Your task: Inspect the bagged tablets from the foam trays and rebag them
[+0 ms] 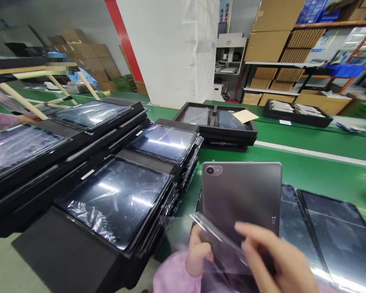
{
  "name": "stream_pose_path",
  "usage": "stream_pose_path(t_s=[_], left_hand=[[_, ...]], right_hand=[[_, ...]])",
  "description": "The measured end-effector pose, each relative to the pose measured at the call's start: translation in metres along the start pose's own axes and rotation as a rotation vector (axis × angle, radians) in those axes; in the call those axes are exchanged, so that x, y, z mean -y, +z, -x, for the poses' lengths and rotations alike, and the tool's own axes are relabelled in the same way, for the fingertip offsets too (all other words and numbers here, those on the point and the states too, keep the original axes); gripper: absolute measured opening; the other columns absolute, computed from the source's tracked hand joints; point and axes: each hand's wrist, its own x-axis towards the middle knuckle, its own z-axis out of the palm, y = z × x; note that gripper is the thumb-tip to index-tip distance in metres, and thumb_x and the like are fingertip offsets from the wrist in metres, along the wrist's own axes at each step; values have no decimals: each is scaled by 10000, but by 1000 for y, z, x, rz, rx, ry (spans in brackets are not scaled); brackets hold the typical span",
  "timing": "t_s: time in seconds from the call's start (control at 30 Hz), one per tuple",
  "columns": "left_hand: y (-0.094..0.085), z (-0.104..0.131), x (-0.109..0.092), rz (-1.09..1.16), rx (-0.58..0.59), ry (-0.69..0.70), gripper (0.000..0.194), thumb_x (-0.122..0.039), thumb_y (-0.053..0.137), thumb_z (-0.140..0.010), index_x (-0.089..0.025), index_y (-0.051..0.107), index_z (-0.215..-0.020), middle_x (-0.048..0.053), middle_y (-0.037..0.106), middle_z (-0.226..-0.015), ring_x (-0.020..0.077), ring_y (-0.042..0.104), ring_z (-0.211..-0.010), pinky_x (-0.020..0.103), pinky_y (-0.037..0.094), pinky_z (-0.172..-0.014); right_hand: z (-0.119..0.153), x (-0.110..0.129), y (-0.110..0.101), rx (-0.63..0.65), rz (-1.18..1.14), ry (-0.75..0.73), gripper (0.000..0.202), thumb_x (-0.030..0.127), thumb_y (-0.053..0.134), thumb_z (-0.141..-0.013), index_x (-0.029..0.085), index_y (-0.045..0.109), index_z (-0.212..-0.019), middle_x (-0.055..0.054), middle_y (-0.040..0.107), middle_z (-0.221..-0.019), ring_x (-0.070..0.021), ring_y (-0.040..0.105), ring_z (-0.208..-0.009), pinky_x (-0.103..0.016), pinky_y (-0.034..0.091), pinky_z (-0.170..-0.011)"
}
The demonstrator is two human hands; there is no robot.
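Note:
A grey tablet (240, 195) stands with its back toward me, the camera lens at its upper left corner. Clear plastic film (219, 240) lies across its lower part, with a straight edge slanting down to the right. At the tablet's lower left, my left hand (199, 252) is closed on it, thumb folded in by the film. My right hand (274, 256), slightly blurred, is at the film's right end. Its forefinger reaches over the tablet's back, and the fingers behind seem closed on the film's edge. The tablet's bottom edge is hidden.
Black foam trays with film-covered tablets (118, 195) are stacked at left. More tablets (338, 228) lie at right on the green bench (305, 162). Farther back stand a tray with a yellow note (245, 116) and a black box of packets (297, 112). A co-worker's hand (29, 119) shows far left.

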Motion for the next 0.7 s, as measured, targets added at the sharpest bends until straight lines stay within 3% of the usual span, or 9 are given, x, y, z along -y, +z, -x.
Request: stream_pose_path(t_s=[0.1, 0.2, 0.4, 0.53, 0.7], left_hand=[[-5, -7, 9, -57, 67, 3, 397, -82, 466, -345, -157, 653, -688, -11, 635, -532, 114, 490, -428, 201, 293, -401], [-14, -13, 23, -74, 69, 6, 392, -94, 429, -301, -156, 628, -633, -11, 625, -496, 114, 472, -401, 198, 276, -368], [-24, -16, 39, -66, 51, 19, 381, -101, 436, -320, -170, 630, -640, -46, 556, -433, 101, 416, -337, 207, 280, -355], [-28, -15, 34, -177, 7, 69, 241, -93, 507, -365, -166, 593, -577, -33, 550, -441, 97, 420, -383, 207, 231, -383], [-23, -7, 21, -230, 68, 52, 202, -71, 548, -405, -163, 582, -581, -13, 600, -516, 118, 486, -476, 229, 287, -447]], right_hand=[[-38, 6, -1, -244, 450, -114, 357, 233, 483, -1002, 151, 582, -1335, -73, 666, -807, -193, 591, -640, -317, 507, -587], [-58, 11, 5, -268, 724, -180, 395, 300, 414, -1031, 63, 625, -1266, -105, 597, -807, -205, 503, -636, -336, 455, -557], [-43, 14, 14, -217, 789, -224, 316, 160, 485, -981, 83, 602, -1264, -135, 549, -948, -229, 483, -759, -357, 438, -666], [-39, 17, 16, -202, 758, -181, 393, 16, 429, -914, 97, 582, -1266, -132, 538, -971, -230, 498, -823, -349, 426, -697], [-43, 20, 19, -240, 857, -104, 477, 0, 359, -890, 39, 543, -1328, -110, 550, -850, -221, 474, -720, -346, 413, -643]])
